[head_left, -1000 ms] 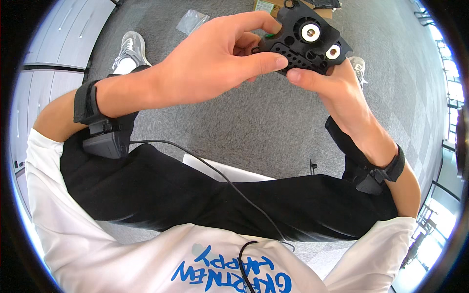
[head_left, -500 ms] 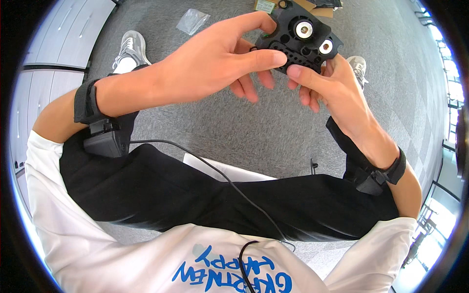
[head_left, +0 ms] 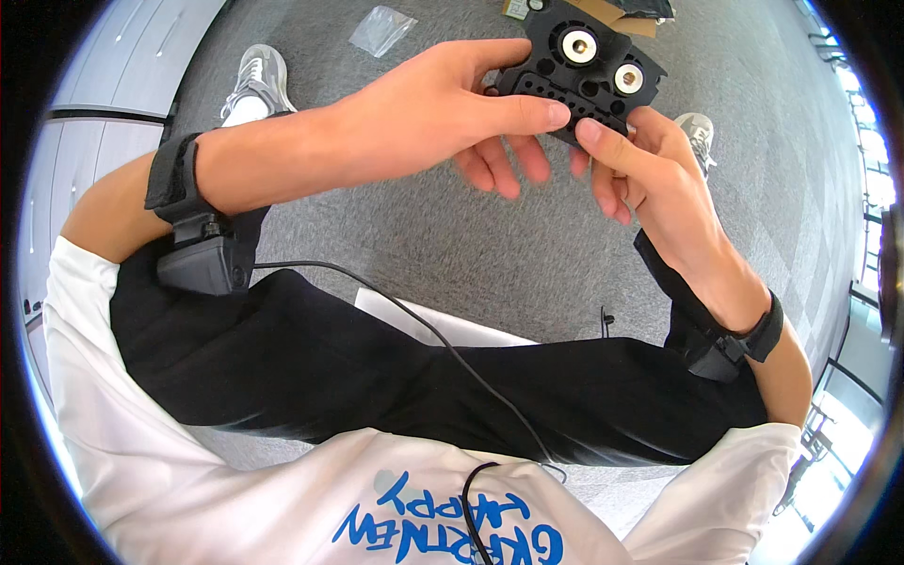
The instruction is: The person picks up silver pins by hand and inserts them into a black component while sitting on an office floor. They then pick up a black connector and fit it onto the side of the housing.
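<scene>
Both my hands hold up a black plastic housing [head_left: 556, 77] with two silver round metal inserts and a patch of small holes. The larger insert [head_left: 578, 46] is nearer its upper left, the smaller one [head_left: 629, 79] at its right. My left hand [head_left: 471, 108] grips the left side, thumb across the holed patch and index finger at the upper edge; its other fingers hang below. Along the lower right edge my right hand [head_left: 650, 155] pinches it, thumb on the face. The fingers behind the part are partly hidden.
A clear plastic bag [head_left: 382, 31] lies on the grey carpet [head_left: 424, 245]. Behind the part are an opened cardboard box [head_left: 603, 11] and a black package [head_left: 650, 8]. Drawers [head_left: 113, 56] stand at left. A black cable [head_left: 414, 325] runs across my lap from the left wrist device [head_left: 202, 259].
The housing has tilted, and its face now shows at a slightly different angle. Both hands have shifted a little to the right and keep their hold.
</scene>
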`<state>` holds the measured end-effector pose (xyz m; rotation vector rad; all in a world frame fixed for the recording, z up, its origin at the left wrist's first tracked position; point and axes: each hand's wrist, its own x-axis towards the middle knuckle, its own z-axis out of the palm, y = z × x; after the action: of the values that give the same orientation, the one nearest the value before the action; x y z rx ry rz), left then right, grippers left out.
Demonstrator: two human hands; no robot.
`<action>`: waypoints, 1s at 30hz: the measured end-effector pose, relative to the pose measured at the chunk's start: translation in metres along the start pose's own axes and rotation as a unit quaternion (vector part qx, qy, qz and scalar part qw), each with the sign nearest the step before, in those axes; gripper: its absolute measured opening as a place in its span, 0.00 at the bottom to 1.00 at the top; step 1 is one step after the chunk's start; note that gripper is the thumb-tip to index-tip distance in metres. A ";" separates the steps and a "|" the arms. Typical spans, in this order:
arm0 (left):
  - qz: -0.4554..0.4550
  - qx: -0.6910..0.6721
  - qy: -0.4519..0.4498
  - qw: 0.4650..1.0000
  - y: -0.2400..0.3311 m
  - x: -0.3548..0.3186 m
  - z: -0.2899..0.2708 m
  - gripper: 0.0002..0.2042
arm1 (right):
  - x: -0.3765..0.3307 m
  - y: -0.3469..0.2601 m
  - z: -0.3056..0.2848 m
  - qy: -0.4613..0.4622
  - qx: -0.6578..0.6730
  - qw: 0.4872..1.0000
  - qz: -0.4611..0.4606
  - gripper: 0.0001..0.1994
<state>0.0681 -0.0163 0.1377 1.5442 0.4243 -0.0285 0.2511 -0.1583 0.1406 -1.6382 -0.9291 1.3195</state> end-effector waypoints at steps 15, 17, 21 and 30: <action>0.096 0.081 0.095 0.988 0.001 0.010 0.005 0.18 | -0.001 -0.005 0.005 0.062 -0.014 0.995 -0.073 0.17; 0.120 -0.079 0.010 0.990 0.004 0.008 0.000 0.17 | -0.001 -0.007 0.007 0.070 -0.022 0.994 -0.078 0.16; 0.060 -0.054 0.052 0.995 0.010 0.007 0.002 0.15 | -0.001 -0.007 0.010 0.087 -0.008 0.993 -0.082 0.15; 0.065 -0.116 0.005 0.991 0.007 0.008 -0.007 0.14 | -0.005 -0.013 0.004 0.078 -0.022 0.994 -0.074 0.17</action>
<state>0.0760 -0.0070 0.1421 1.3388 0.3217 0.1259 0.2453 -0.1568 0.1538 -1.6460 -0.9700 1.0625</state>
